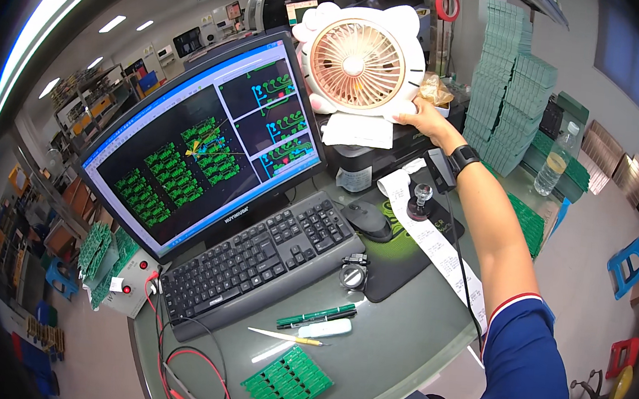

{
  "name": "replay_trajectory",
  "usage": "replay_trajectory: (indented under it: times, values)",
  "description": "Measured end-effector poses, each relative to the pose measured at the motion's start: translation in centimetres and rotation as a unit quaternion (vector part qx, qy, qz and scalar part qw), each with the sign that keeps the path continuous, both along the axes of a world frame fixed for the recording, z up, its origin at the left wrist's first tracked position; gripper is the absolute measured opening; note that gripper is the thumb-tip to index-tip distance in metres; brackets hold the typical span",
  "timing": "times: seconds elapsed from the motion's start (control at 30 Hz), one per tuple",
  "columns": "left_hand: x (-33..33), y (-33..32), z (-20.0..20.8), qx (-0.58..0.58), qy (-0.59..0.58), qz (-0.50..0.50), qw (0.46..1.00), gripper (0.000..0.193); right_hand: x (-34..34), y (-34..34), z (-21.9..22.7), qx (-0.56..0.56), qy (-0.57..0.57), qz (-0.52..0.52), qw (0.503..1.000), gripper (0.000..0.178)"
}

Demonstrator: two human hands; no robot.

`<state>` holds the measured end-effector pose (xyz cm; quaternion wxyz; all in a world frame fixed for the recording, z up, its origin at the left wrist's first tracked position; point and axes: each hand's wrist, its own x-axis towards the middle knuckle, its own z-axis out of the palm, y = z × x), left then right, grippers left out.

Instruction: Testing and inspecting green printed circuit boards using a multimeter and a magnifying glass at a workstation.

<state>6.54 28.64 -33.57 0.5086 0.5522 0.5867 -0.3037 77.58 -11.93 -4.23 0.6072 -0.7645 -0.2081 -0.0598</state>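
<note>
My right arm, with a dark wristband and a blue sleeve, reaches up across the right side of the desk. At its end my right hand (425, 121) is closed on the lower right edge of a white animal-shaped fan (396, 100) with a round grille; the fingers behind it are partly hidden. Under the fan is a white sheet of paper (358, 132), on top of a black machine. From near there a long paper strip (436, 246) runs down over the mouse pad, beside a clear-handled stamp (421, 200). My left hand is out of view.
A monitor (202, 145) showing a green board layout stands behind a black keyboard (258, 258) and mouse (367, 220). Nearer lie a green circuit board panel (288, 383), pens (316, 315) and red and black leads (206, 352). Board stacks (505, 86) and a bottle (554, 162) stand right.
</note>
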Motion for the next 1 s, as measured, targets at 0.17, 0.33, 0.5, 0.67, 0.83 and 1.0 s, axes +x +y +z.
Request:
replay_trajectory:
  times: [0.17,0.33,0.5,0.67,0.83,1.0]
  values:
    - [-0.7,0.2,-0.2,-0.008,0.005,0.006,1.000,0.073,0.6,-0.7,-0.2,-0.010,-0.003,0.005,1.000,0.058]
    - [-2.2,-0.2,-0.5,-0.016,0.012,0.015,1.000,0.073,1.2,-2.0,-0.1,-0.041,0.004,0.026,0.999,0.060]
    - [-5.1,-0.8,-0.9,-0.027,0.035,0.030,0.999,0.073,0.2,-1.0,-0.2,-0.055,-0.001,-0.017,0.998,0.057]
    - [-12.6,-1.7,-1.0,-0.045,0.081,0.059,0.994,0.073,0.8,-0.3,-1.4,-0.063,-0.042,-0.026,0.997,0.054]
    - [-23.4,-3.0,-0.7,-0.108,0.156,-0.021,0.982,0.073,-0.6,-1.4,-0.6,-0.123,-0.067,-0.069,0.988,0.056]
    - [-31.7,1.3,-4.2,0.170,-0.042,-0.465,0.868,0.043,-0.4,-1.1,-1.9,0.007,-0.115,-0.107,0.988,0.060]
